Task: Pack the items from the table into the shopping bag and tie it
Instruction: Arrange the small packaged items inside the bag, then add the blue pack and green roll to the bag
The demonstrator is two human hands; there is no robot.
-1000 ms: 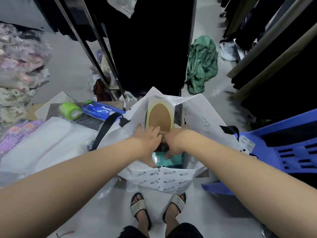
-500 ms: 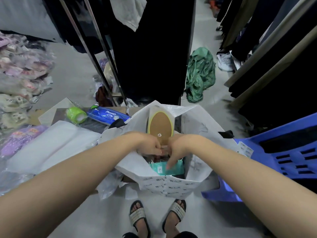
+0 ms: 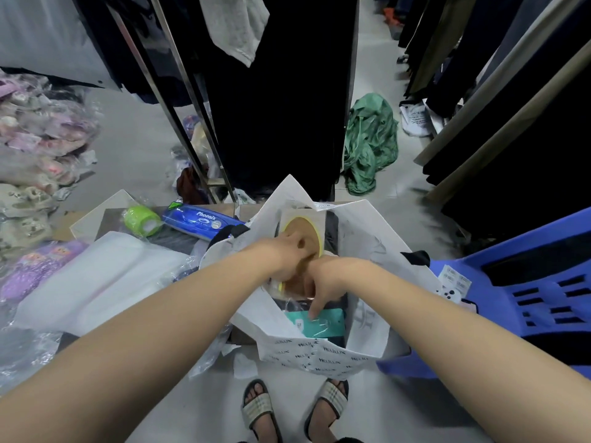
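Observation:
A white shopping bag (image 3: pixel 319 353) with black lettering stands open in front of me. Inside it a wrapped pack of brown insoles with yellow rims (image 3: pixel 311 230) stands upright, and a teal packet (image 3: pixel 323 324) lies lower down. My left hand (image 3: pixel 287 254) grips the insole pack from the left. My right hand (image 3: pixel 323 282) presses on the same pack, fingers pointing down toward the teal packet. On the table to the left lie a blue Phoenix package (image 3: pixel 201 220), a green roll (image 3: pixel 142 220) and a white wrapped bundle (image 3: pixel 96 279).
A blue plastic chair (image 3: pixel 524 298) stands right against the bag. A metal clothes rack (image 3: pixel 179 100) with dark garments rises behind. A green cloth (image 3: pixel 367 145) lies on the floor, bagged goods (image 3: pixel 35 145) pile at left, and my sandalled feet (image 3: pixel 291 407) are below.
Both hands have shifted upward on the insole pack inside the bag, and the right fingers now reach down toward the teal packet. The camera has tilted slightly.

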